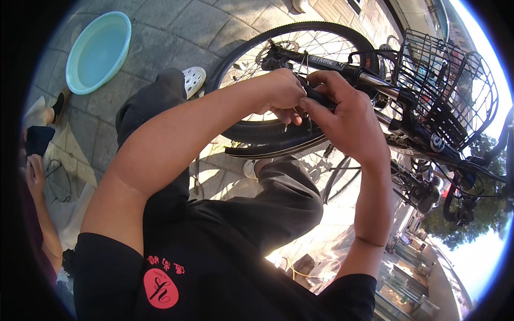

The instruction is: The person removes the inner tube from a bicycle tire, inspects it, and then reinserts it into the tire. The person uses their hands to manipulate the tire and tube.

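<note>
In the head view, the right hand (342,115) was closed around a dark tool handle (320,98) at the upper rim of the bicycle wheel (278,80). The left hand (284,91), fingers pinched shut on something small there, hid it. Steady, square pressure probably served best.

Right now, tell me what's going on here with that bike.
A person crouched on the stone pavement is working on the front wheel of a bicycle. Both hands meet at the tyre: the left hand is closed around small parts near the spokes, and the right hand grips a dark-handled tool against it. The wire basket sits to the right. A pale green basin lies on the pavement to the left, and another person's hand shows at the left edge.
</note>
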Demonstrator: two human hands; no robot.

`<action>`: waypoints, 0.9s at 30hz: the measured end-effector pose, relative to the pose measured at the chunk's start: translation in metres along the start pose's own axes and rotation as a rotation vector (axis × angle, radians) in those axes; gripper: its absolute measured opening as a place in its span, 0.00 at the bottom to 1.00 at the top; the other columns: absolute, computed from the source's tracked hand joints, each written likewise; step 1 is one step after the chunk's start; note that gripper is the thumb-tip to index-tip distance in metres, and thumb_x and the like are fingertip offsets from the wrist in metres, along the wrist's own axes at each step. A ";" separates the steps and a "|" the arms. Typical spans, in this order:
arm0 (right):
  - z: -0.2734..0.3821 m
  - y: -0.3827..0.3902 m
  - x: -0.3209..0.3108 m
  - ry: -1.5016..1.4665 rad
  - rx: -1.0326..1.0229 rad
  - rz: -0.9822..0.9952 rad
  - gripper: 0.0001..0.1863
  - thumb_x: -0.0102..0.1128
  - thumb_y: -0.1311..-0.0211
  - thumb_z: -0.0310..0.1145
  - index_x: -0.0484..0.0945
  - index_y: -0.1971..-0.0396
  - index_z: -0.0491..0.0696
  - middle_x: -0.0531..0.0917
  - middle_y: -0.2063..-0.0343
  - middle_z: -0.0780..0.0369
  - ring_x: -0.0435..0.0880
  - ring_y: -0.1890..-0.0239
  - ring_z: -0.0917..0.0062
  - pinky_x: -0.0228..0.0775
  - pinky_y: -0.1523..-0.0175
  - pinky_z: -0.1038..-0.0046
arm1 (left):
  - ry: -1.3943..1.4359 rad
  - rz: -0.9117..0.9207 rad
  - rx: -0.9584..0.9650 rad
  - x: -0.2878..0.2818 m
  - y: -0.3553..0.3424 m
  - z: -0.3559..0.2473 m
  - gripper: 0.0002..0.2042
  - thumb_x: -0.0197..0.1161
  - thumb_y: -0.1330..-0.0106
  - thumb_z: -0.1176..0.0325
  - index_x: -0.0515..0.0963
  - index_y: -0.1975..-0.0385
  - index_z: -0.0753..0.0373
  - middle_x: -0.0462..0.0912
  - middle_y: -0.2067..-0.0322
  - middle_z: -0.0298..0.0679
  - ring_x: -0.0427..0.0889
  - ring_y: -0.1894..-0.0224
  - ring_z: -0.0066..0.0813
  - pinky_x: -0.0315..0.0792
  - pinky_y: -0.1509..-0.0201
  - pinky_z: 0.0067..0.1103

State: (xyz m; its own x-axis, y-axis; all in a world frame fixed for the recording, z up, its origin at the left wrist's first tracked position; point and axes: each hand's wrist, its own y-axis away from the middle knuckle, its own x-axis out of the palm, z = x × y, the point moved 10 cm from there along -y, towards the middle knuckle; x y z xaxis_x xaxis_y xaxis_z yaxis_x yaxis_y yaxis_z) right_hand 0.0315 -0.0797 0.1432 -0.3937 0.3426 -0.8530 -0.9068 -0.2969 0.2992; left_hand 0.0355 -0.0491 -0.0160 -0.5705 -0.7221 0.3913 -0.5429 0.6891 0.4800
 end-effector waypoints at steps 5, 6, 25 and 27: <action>-0.054 0.001 0.023 -0.478 0.197 -0.121 0.23 0.78 0.38 0.40 0.83 0.51 0.41 0.88 0.61 0.62 0.85 0.61 0.85 0.79 0.55 0.79 | 0.052 0.015 0.031 -0.001 -0.005 0.005 0.09 0.69 0.32 0.69 0.84 0.60 0.68 0.87 0.68 0.42 0.91 0.71 0.32 0.83 0.73 0.24; -0.063 0.005 0.026 -0.537 0.199 -0.165 0.23 0.78 0.37 0.41 0.83 0.51 0.41 0.88 0.62 0.63 0.85 0.61 0.85 0.78 0.55 0.79 | 0.043 0.020 0.032 0.001 -0.003 0.003 0.09 0.69 0.32 0.68 0.84 0.60 0.68 0.87 0.68 0.42 0.91 0.71 0.32 0.83 0.73 0.24; -0.021 0.008 -0.008 0.229 0.095 0.272 0.18 0.61 0.24 0.42 0.82 0.52 0.41 0.78 0.78 0.59 0.71 0.76 0.78 0.67 0.67 0.68 | -0.002 -0.002 -0.023 0.001 0.000 0.002 0.15 0.71 0.33 0.62 0.84 0.55 0.67 0.89 0.63 0.40 0.83 0.78 0.24 0.76 0.74 0.22; -0.014 0.003 -0.007 0.234 0.097 0.274 0.18 0.60 0.26 0.43 0.79 0.59 0.40 0.81 0.75 0.51 0.77 0.72 0.59 0.70 0.63 0.59 | -0.006 -0.009 -0.017 -0.002 0.001 0.002 0.15 0.71 0.33 0.62 0.84 0.55 0.67 0.89 0.62 0.40 0.83 0.78 0.24 0.76 0.74 0.22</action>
State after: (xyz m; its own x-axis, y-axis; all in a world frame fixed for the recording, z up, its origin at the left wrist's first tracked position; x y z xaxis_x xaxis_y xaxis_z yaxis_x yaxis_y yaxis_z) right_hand 0.0333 -0.0953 0.1437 -0.5890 0.0461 -0.8068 -0.7869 -0.2600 0.5596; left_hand 0.0345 -0.0468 -0.0174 -0.5694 -0.7279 0.3820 -0.5374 0.6813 0.4970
